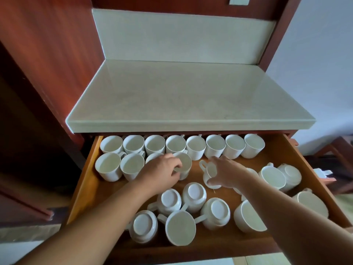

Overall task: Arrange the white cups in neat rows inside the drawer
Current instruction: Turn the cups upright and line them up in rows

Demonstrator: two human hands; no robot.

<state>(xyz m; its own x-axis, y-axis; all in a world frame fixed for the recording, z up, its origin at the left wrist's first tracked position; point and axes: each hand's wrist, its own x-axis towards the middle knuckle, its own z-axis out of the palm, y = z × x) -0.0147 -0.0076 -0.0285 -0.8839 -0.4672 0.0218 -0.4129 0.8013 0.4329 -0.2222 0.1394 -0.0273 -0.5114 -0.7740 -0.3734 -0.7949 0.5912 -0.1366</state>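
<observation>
Lying nearest: the loose cups (143, 228) fill the front half of the drawer (82, 180). Some stand upside down and some lie on their side, with handles pointing in different ways.
Handling: these look like glazed white cups, stiff and rather light, but smooth. I judge they chip easily if they knock together. The safest hold seems to be the handle, or thumb and fingers across the rim.
Left hand: the left hand (162, 169) curls its fingers over the rim of a tilted cup (184, 165), just to the right of the second row.
Right hand: the right hand (227, 173) grips a tipped cup (210, 175) by its body, thumb below and fingers above.
Cups to hands: the two held cups are near each other in the middle of the drawer. The loose ones lie under both forearms and to the right of the right hand.
Second row: the second row (108, 166) has upright cups at the left, touching. A third one is partly hidden by the left hand.
Back row: the back row (175, 144) is eight upright cups side by side.
Counter: the pale counter (181, 92) overhangs the back row.
</observation>
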